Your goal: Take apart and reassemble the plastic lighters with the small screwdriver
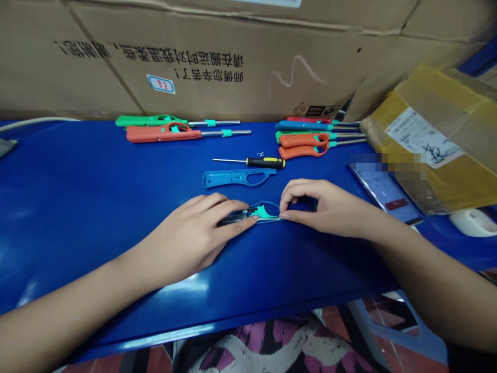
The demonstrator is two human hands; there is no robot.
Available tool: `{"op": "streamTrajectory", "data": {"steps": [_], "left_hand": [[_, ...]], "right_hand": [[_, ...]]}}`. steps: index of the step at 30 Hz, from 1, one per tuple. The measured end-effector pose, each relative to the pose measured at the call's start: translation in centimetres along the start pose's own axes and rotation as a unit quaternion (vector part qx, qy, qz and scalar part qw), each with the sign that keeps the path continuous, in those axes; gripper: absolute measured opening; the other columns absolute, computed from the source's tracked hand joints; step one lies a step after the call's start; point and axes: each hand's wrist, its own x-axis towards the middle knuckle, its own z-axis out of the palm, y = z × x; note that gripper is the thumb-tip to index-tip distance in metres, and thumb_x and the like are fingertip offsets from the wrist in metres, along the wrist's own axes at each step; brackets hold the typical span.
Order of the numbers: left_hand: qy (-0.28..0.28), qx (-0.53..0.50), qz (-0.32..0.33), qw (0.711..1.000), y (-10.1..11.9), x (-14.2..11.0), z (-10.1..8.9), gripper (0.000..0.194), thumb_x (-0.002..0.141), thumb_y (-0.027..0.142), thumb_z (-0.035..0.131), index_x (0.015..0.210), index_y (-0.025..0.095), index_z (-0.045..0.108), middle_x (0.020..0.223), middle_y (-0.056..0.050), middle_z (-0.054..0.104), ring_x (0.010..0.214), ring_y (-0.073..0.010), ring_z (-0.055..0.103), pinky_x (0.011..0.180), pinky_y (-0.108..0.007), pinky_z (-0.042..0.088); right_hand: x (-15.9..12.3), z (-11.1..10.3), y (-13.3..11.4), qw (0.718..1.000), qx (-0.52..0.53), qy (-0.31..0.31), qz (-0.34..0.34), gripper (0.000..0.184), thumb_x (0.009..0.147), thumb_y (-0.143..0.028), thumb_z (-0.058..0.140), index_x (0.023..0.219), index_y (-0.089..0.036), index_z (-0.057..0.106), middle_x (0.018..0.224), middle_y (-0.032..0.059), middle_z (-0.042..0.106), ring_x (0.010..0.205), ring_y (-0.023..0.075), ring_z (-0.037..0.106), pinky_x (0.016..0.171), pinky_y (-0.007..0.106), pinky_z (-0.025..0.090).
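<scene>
On the blue table (77, 207) lies an opened blue lighter half (264, 212) with a teal trigger and dark inner parts. My left hand (194, 235) rests flat over its left end, fingers pressing the dark parts down. My right hand (322, 207) pinches the shell's right end, thumb and fingertips closed on it. Just behind lies the other blue shell half (236, 178), and beyond that a black and yellow screwdriver (252, 162).
Two long lighters, green and orange (171, 127), lie at the back left. Several more (310, 140) are stacked at the back right. A phone (384, 191), a taped yellow parcel (438, 129) and a white object (473, 223) sit right. Cardboard boxes (233, 57) wall the rear.
</scene>
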Motion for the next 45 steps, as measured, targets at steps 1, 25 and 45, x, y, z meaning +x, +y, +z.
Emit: {"op": "streamTrajectory", "data": {"steps": [1, 25, 45], "left_hand": [[0.002, 0.001, 0.002, 1.0, 0.0, 0.0, 0.0, 0.047, 0.098, 0.013, 0.05, 0.143, 0.024, 0.056, 0.136, -0.01, 0.063, 0.112, -0.0292, 0.06, 0.086, -0.043, 0.055], [-0.012, -0.275, -0.155, 0.949, -2.6, 0.0, -0.9, 0.021, 0.099, 0.034, 0.058, 0.115, 0.029, 0.071, 0.11, -0.001, 0.071, 0.103, -0.0195, 0.061, 0.095, -0.037, 0.046], [0.001, -0.266, -0.153, 0.952, -2.5, 0.1, -0.9, 0.022, 0.098, 0.033, 0.057, 0.112, 0.027, 0.073, 0.109, -0.004, 0.072, 0.101, -0.0203, 0.064, 0.093, -0.039, 0.051]], "right_hand": [[0.0, 0.0, 0.0, 1.0, -0.002, 0.002, 0.0, 0.004, 0.085, -0.022, 0.066, 0.083, -0.021, 0.07, 0.091, 0.0014, 0.07, 0.088, 0.017, 0.062, 0.084, 0.031, 0.047], [0.1, -1.0, 0.8, 0.998, 0.002, -0.014, 0.054, 0.021, 0.082, -0.042, 0.074, 0.083, -0.021, 0.072, 0.092, 0.0026, 0.068, 0.088, 0.0183, 0.061, 0.083, 0.034, 0.046], [0.1, -0.5, 0.6, 0.998, -0.01, 0.016, 0.052, 0.019, 0.082, -0.039, 0.073, 0.082, -0.021, 0.074, 0.088, 0.0031, 0.067, 0.082, 0.0171, 0.056, 0.077, 0.033, 0.044]]}}
